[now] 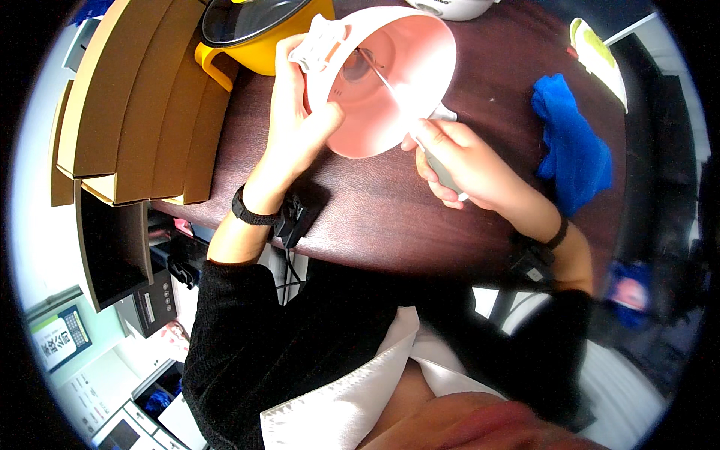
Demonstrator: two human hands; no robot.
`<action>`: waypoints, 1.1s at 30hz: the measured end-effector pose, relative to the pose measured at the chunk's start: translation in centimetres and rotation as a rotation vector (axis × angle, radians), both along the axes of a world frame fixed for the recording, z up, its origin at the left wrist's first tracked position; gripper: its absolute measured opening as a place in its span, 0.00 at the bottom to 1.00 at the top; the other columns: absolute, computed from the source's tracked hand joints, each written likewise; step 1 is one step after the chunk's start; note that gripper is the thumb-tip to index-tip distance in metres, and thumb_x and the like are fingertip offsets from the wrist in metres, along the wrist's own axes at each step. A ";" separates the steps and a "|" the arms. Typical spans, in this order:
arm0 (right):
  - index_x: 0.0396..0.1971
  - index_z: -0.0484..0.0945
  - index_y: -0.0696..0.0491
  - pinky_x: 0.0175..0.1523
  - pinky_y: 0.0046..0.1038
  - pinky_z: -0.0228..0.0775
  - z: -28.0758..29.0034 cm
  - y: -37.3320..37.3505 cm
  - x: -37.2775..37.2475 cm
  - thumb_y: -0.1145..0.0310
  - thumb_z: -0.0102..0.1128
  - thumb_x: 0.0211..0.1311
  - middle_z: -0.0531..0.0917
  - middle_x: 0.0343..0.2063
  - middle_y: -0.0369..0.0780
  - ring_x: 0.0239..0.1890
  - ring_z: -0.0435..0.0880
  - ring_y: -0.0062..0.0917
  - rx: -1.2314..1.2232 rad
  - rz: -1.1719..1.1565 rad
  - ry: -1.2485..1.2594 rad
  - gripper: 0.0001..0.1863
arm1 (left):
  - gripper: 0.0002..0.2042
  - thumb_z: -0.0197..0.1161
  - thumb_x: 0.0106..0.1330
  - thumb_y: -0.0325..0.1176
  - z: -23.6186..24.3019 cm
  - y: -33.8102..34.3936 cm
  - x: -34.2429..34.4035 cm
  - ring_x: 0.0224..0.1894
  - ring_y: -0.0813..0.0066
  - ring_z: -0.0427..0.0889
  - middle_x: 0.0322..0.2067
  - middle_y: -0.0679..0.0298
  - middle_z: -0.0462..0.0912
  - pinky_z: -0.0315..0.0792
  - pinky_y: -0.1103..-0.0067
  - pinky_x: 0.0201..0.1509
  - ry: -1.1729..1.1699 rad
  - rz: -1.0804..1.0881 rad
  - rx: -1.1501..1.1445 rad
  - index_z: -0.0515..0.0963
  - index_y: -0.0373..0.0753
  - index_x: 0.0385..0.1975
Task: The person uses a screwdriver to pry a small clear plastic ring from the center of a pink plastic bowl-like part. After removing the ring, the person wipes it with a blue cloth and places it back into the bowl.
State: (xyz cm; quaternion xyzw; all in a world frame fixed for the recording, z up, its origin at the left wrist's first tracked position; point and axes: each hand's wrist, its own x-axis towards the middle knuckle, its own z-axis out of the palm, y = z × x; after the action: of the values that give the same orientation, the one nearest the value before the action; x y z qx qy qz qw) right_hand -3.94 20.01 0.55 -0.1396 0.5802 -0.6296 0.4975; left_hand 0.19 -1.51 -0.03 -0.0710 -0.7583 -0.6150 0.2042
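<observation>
The dark brown surface (390,217) is carrying everything here, and 1 stack of flat cardboard sheets (135,97) is leaning across its left end. Next in size, 1 pink and white pot (390,82) is sitting tipped on its side near the middle of the far half of the surface, its round opening facing toward the person and slightly right, so its axis is running from the person away toward the far edge. Its inside is looking smooth and pale pink with a small metal fitting deep at the bottom, its rim is white, and a white handle piece is sticking out at its upper left. Behind it to the left, 1 yellow pot (255,34) with a dark inside is standing upright, with a yellow handle at its side. To the right, 1 blue cloth (574,150) is lying crumpled, well apart from the pink pot. The 2 hands are working apart from each other: the left hand (296,124) is clamping the pot's left rim, thumb inside, while the right hand (465,161) is closing around 1 grey-handled tool (442,169) whose thin shaft is reaching up and left into the pot's opening.
</observation>
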 end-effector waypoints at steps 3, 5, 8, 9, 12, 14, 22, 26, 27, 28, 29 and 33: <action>0.32 0.67 0.60 0.09 0.19 0.55 0.0 -0.1 0.0 0.57 0.36 0.69 0.66 0.11 0.35 0.05 0.63 0.15 0.070 0.005 0.130 0.20 | 0.32 0.53 0.43 0.27 0.0 0.1 0.0 0.55 0.71 0.62 0.50 0.58 0.63 0.55 0.75 0.61 0.007 0.000 -0.002 0.54 0.36 0.55; 0.30 0.68 0.60 0.10 0.23 0.60 -0.2 -0.1 0.0 0.58 0.41 0.68 0.70 0.11 0.39 0.06 0.68 0.21 0.184 0.003 0.364 0.18 | 0.33 0.53 0.43 0.27 0.3 0.2 0.1 0.55 0.71 0.62 0.50 0.58 0.63 0.55 0.75 0.61 0.013 -0.004 -0.007 0.54 0.36 0.55; 0.28 0.69 0.59 0.16 0.31 0.67 -1.8 0.0 -0.8 0.61 0.47 0.64 0.74 0.12 0.47 0.11 0.75 0.32 0.158 -0.103 0.912 0.15 | 0.33 0.53 0.43 0.28 0.4 0.2 0.0 0.55 0.70 0.62 0.50 0.58 0.63 0.56 0.75 0.60 0.020 -0.007 -0.020 0.53 0.36 0.55; 0.27 0.70 0.59 0.18 0.34 0.69 -2.2 0.2 -1.0 0.62 0.50 0.63 0.75 0.12 0.49 0.13 0.77 0.37 0.114 -0.157 1.126 0.14 | 0.33 0.53 0.43 0.28 0.4 0.2 0.0 0.55 0.70 0.62 0.50 0.58 0.63 0.56 0.75 0.60 0.022 -0.007 -0.025 0.53 0.36 0.55; 0.28 0.70 0.60 0.23 0.39 0.71 -0.4 0.5 -0.5 0.63 0.52 0.60 0.76 0.14 0.52 0.18 0.78 0.45 0.451 -0.113 1.360 0.13 | 0.33 0.52 0.43 0.27 0.3 0.1 0.1 0.55 0.70 0.63 0.50 0.57 0.63 0.56 0.74 0.60 0.025 0.006 -0.081 0.53 0.36 0.55; 0.29 0.70 0.60 0.23 0.39 0.71 -0.2 0.6 -0.3 0.63 0.52 0.60 0.76 0.13 0.51 0.18 0.78 0.45 0.509 -0.095 1.386 0.13 | 0.33 0.51 0.43 0.27 0.3 0.3 0.1 0.55 0.70 0.63 0.50 0.57 0.63 0.56 0.74 0.60 0.023 0.016 -0.086 0.53 0.36 0.55; 0.33 0.69 0.60 0.09 0.21 0.59 1.5 0.7 -1.0 0.54 0.39 0.68 0.70 0.10 0.37 0.06 0.70 0.22 0.153 0.006 0.163 0.21 | 0.31 0.49 0.45 0.26 0.6 0.9 0.1 0.57 0.69 0.62 0.51 0.56 0.64 0.54 0.74 0.62 0.014 0.024 0.058 0.53 0.35 0.55; 0.35 0.69 0.59 0.08 0.16 0.55 1.2 0.6 -0.9 0.55 0.34 0.70 0.69 0.11 0.35 0.04 0.66 0.17 0.046 -0.001 -0.040 0.21 | 0.30 0.52 0.47 0.26 0.9 1.0 0.1 0.56 0.70 0.63 0.50 0.56 0.64 0.56 0.74 0.61 -0.012 0.034 0.099 0.54 0.35 0.54; 0.35 0.69 0.59 0.08 0.17 0.55 1.1 0.5 -0.8 0.55 0.34 0.69 0.70 0.12 0.35 0.04 0.66 0.18 0.056 0.004 -0.031 0.21 | 0.29 0.53 0.48 0.27 0.9 1.0 0.1 0.55 0.71 0.63 0.50 0.57 0.65 0.57 0.74 0.60 -0.015 0.041 0.110 0.54 0.34 0.54; 0.35 0.69 0.59 0.08 0.17 0.56 1.1 0.4 -0.8 0.55 0.34 0.70 0.70 0.11 0.35 0.04 0.66 0.18 0.082 0.011 0.000 0.21 | 0.28 0.54 0.48 0.27 0.9 0.9 0.1 0.54 0.72 0.64 0.49 0.57 0.65 0.58 0.74 0.59 -0.013 0.044 0.089 0.55 0.34 0.53; 0.35 0.68 0.59 0.08 0.17 0.56 1.1 0.3 -0.8 0.55 0.34 0.70 0.70 0.11 0.35 0.04 0.66 0.18 0.108 0.017 0.031 0.21 | 0.28 0.55 0.49 0.27 0.8 0.7 0.1 0.53 0.73 0.65 0.48 0.58 0.66 0.59 0.75 0.58 -0.010 0.045 0.068 0.55 0.34 0.52; 0.35 0.67 0.62 0.07 0.19 0.58 0.5 0.4 -0.7 0.51 0.34 0.69 0.68 0.11 0.36 0.05 0.68 0.19 0.146 0.062 0.163 0.25 | 0.27 0.55 0.48 0.28 0.4 0.4 -0.1 0.49 0.76 0.66 0.43 0.61 0.66 0.60 0.76 0.56 0.012 0.070 0.008 0.56 0.35 0.50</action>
State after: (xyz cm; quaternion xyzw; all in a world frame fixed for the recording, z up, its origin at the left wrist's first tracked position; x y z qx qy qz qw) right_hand -4.60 20.42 1.06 -0.1716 0.6584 -0.5565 0.4769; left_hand 0.13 -1.13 0.37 -0.0473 -0.7567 -0.6101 0.2302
